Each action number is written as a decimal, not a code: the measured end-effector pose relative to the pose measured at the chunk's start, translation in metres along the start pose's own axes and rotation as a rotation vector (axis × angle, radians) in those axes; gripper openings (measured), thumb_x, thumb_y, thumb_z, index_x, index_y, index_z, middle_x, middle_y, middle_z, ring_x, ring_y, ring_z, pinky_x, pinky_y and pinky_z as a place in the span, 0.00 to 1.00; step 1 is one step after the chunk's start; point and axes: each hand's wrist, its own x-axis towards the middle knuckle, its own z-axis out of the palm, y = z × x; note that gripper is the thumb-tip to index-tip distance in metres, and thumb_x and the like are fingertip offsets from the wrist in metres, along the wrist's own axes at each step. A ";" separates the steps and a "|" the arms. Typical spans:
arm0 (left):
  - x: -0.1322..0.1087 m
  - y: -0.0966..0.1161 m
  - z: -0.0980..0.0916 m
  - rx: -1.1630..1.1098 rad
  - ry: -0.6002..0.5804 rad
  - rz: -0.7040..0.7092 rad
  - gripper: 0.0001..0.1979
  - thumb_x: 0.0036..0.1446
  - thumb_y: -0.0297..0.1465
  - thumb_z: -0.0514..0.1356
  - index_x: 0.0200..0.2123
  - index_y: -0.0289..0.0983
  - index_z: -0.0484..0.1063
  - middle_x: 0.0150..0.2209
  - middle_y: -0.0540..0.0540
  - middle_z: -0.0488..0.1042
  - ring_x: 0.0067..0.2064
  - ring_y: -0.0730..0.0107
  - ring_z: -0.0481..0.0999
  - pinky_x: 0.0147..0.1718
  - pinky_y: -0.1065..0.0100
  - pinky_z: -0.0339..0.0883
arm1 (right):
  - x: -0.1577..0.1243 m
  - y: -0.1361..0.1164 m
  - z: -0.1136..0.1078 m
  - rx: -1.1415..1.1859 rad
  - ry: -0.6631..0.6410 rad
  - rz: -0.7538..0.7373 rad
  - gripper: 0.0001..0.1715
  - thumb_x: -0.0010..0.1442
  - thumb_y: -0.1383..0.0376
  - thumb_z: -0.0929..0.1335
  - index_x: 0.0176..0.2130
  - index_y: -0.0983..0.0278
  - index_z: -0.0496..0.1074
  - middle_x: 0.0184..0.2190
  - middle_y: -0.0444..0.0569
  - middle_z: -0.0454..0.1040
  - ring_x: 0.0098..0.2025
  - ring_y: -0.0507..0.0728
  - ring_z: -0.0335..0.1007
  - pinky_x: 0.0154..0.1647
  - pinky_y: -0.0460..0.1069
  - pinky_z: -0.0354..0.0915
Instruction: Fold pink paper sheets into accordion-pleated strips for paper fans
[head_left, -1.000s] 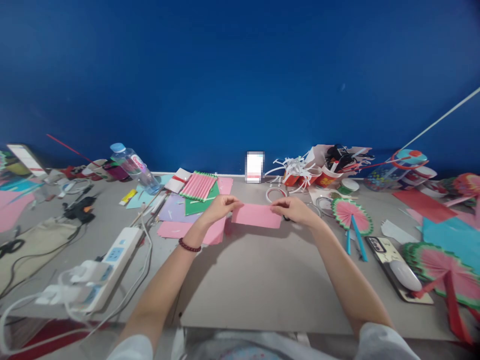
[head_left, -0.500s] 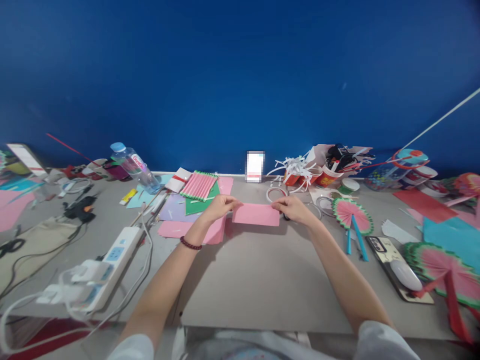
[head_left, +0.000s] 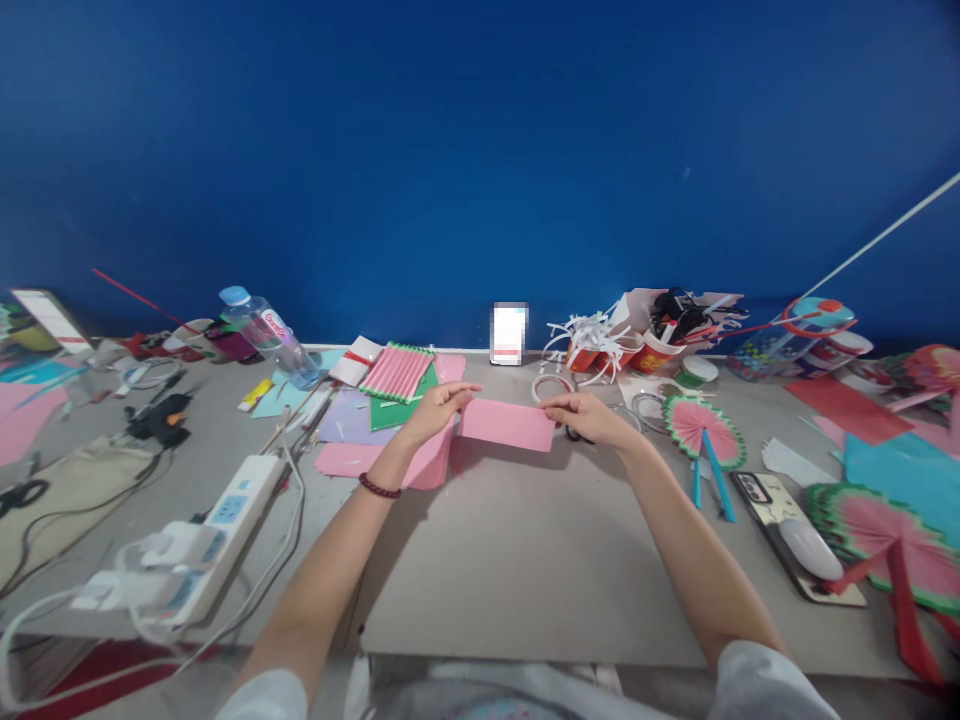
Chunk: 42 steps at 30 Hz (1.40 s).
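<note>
Tipped, with its left end higher than half a second ago, a pink paper strip [head_left: 506, 427] hangs above the gray tabletop [head_left: 517, 570]. Right grip [head_left: 589, 415] pinches one end; whether the left grip [head_left: 437, 411], fingers straightened at the opposite corner, holds firmly cannot be told. Should it slacken, the sheet could swing; overpulling could crease an edge.

I'm getting only pixels on the upright screen [head_left: 509, 333] | right edge is cropping cyan sheet [head_left: 915, 475] | right hand [head_left: 589, 415] is covering pink paper's [head_left: 506, 425] corner
</note>
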 end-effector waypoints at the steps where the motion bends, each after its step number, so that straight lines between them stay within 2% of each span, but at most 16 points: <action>1: 0.000 0.000 -0.001 0.021 0.008 0.011 0.20 0.55 0.42 0.58 0.45 0.35 0.75 0.29 0.48 0.71 0.31 0.72 0.65 0.33 0.71 0.60 | -0.001 -0.001 -0.001 0.008 -0.024 -0.006 0.22 0.55 0.54 0.65 0.42 0.63 0.77 0.32 0.47 0.75 0.31 0.53 0.67 0.33 0.47 0.63; 5: -0.001 -0.002 -0.003 0.061 -0.020 0.028 0.21 0.56 0.43 0.56 0.47 0.35 0.74 0.28 0.48 0.70 0.31 0.71 0.65 0.33 0.71 0.60 | -0.003 -0.004 -0.002 0.004 -0.018 -0.009 0.24 0.57 0.55 0.64 0.48 0.64 0.73 0.30 0.46 0.72 0.30 0.51 0.65 0.31 0.47 0.61; 10: 0.002 -0.009 -0.002 0.029 -0.026 0.025 0.23 0.57 0.44 0.55 0.47 0.34 0.73 0.26 0.48 0.70 0.30 0.70 0.68 0.34 0.70 0.62 | -0.004 -0.006 0.000 -0.028 0.036 -0.014 0.21 0.57 0.58 0.63 0.47 0.64 0.72 0.28 0.45 0.69 0.26 0.50 0.61 0.28 0.46 0.58; 12: 0.003 -0.010 0.000 0.083 0.054 0.086 0.23 0.58 0.44 0.54 0.49 0.35 0.71 0.32 0.45 0.74 0.36 0.66 0.71 0.38 0.67 0.63 | -0.005 -0.007 0.002 -0.063 0.056 -0.009 0.19 0.57 0.59 0.63 0.46 0.64 0.72 0.26 0.44 0.69 0.25 0.50 0.61 0.27 0.46 0.57; 16: -0.003 -0.002 0.016 0.354 0.359 0.290 0.18 0.59 0.40 0.55 0.48 0.37 0.70 0.46 0.40 0.72 0.49 0.61 0.69 0.48 0.63 0.61 | -0.004 -0.011 0.015 -0.170 0.156 0.008 0.17 0.57 0.62 0.62 0.44 0.64 0.72 0.23 0.45 0.72 0.24 0.52 0.64 0.29 0.47 0.59; 17: -0.007 0.003 0.023 0.403 0.357 0.302 0.16 0.60 0.38 0.53 0.46 0.37 0.71 0.43 0.41 0.72 0.46 0.62 0.70 0.48 0.64 0.61 | -0.004 -0.013 0.020 -0.189 0.185 -0.002 0.16 0.57 0.62 0.62 0.43 0.64 0.72 0.23 0.45 0.73 0.24 0.52 0.65 0.30 0.48 0.60; 19: -0.015 0.012 0.037 0.454 0.253 0.308 0.15 0.62 0.38 0.51 0.44 0.38 0.72 0.41 0.42 0.73 0.43 0.65 0.71 0.46 0.65 0.63 | -0.004 -0.017 0.031 -0.191 0.242 -0.038 0.15 0.57 0.63 0.63 0.42 0.64 0.72 0.26 0.46 0.76 0.27 0.54 0.69 0.35 0.49 0.63; 22: -0.026 0.024 0.056 0.474 0.098 0.284 0.18 0.58 0.42 0.56 0.47 0.39 0.71 0.46 0.42 0.73 0.48 0.61 0.71 0.44 0.66 0.64 | -0.007 -0.024 0.046 -0.121 0.274 -0.117 0.13 0.59 0.60 0.62 0.41 0.62 0.71 0.28 0.47 0.78 0.32 0.55 0.73 0.39 0.49 0.64; 25: -0.032 0.029 0.066 0.416 0.053 0.235 0.21 0.54 0.43 0.61 0.47 0.38 0.72 0.45 0.42 0.75 0.45 0.60 0.73 0.43 0.65 0.65 | -0.011 -0.031 0.054 -0.024 0.237 -0.157 0.14 0.61 0.57 0.61 0.41 0.61 0.69 0.34 0.50 0.78 0.37 0.56 0.74 0.39 0.49 0.65; 29: -0.032 0.031 0.065 0.183 0.085 0.161 0.16 0.57 0.42 0.58 0.41 0.37 0.76 0.41 0.44 0.78 0.41 0.62 0.75 0.40 0.67 0.66 | -0.013 -0.033 0.052 0.035 0.177 -0.184 0.15 0.63 0.60 0.58 0.48 0.60 0.63 0.32 0.48 0.77 0.35 0.55 0.73 0.40 0.50 0.65; 31: -0.029 0.032 0.060 0.057 0.133 0.119 0.16 0.58 0.41 0.56 0.37 0.36 0.77 0.39 0.44 0.79 0.40 0.62 0.75 0.39 0.67 0.66 | -0.012 -0.031 0.048 0.022 0.226 -0.215 0.15 0.61 0.61 0.60 0.48 0.61 0.63 0.31 0.48 0.76 0.34 0.55 0.72 0.39 0.50 0.65; 34: -0.023 0.031 0.052 -0.079 0.232 0.052 0.17 0.56 0.41 0.57 0.37 0.34 0.78 0.39 0.42 0.79 0.41 0.62 0.74 0.40 0.67 0.65 | -0.009 -0.026 0.037 -0.125 0.384 -0.248 0.17 0.56 0.60 0.65 0.45 0.63 0.67 0.38 0.52 0.75 0.40 0.57 0.71 0.43 0.52 0.64; 35: -0.020 0.029 0.049 -0.117 0.246 0.036 0.18 0.55 0.42 0.58 0.37 0.33 0.78 0.39 0.42 0.78 0.42 0.62 0.74 0.40 0.67 0.65 | -0.008 -0.025 0.032 -0.177 0.382 -0.253 0.18 0.55 0.59 0.67 0.45 0.62 0.69 0.41 0.53 0.75 0.43 0.58 0.70 0.46 0.53 0.63; 37: -0.016 0.024 0.044 -0.185 0.266 0.020 0.18 0.54 0.43 0.59 0.36 0.34 0.77 0.39 0.43 0.78 0.42 0.63 0.73 0.40 0.67 0.65 | -0.007 -0.021 0.022 -0.188 0.237 -0.207 0.19 0.54 0.57 0.68 0.45 0.61 0.71 0.45 0.52 0.74 0.47 0.59 0.69 0.49 0.54 0.63; 40: -0.011 0.013 0.040 -0.257 0.299 -0.003 0.19 0.53 0.45 0.60 0.35 0.35 0.77 0.36 0.46 0.78 0.39 0.66 0.73 0.38 0.68 0.65 | -0.006 -0.014 0.012 -0.051 -0.013 -0.082 0.19 0.56 0.53 0.67 0.44 0.61 0.73 0.42 0.50 0.76 0.43 0.57 0.72 0.45 0.52 0.66; 42: -0.009 0.006 0.039 -0.278 0.315 -0.033 0.20 0.52 0.47 0.60 0.36 0.35 0.77 0.33 0.46 0.77 0.37 0.66 0.72 0.36 0.68 0.65 | -0.005 -0.010 0.008 0.054 -0.083 -0.019 0.21 0.55 0.52 0.67 0.44 0.62 0.73 0.40 0.49 0.76 0.41 0.56 0.72 0.41 0.50 0.67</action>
